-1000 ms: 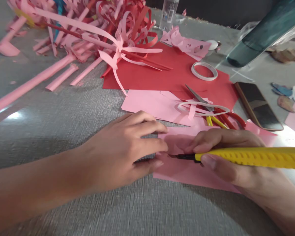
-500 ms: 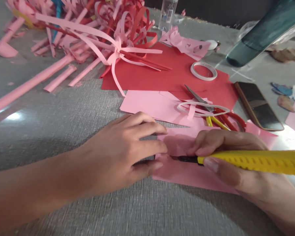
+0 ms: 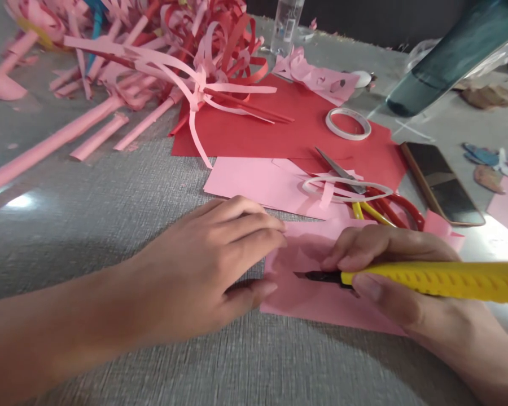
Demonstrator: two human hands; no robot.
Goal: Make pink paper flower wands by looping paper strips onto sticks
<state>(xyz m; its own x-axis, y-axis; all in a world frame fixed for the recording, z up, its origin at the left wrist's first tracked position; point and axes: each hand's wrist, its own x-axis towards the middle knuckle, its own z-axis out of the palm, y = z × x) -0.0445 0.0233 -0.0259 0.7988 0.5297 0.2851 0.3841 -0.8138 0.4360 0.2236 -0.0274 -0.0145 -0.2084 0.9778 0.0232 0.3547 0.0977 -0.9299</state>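
Observation:
A pink sheet of paper [image 3: 288, 299] lies flat on the grey table in front of me. My left hand [image 3: 220, 248] rests at its left edge, fingers stretched out and fingertips on the paper. In my right hand [image 3: 398, 282] is a yellow box cutter [image 3: 444, 279], held like a pen with its tip pointing left. The dark blade meets or hovers just over the middle of the sheet; actual contact is hard to tell. My right palm hides the sheet's right part.
Behind the sheet are more pink paper [image 3: 254, 183], scissors [image 3: 334, 166], a white ring [image 3: 309, 189] and red paper [image 3: 245, 138] bearing a tape roll [image 3: 332, 121]. A phone [image 3: 442, 180] and dark bottle [image 3: 436, 67] stand rightward. Paper ribbons and tubes [image 3: 63, 132] pile up back left.
The fingers of my left hand have drawn closer together and slightly back from the blade. The box cutter stays nearly in place, and the whole view has shifted a little.

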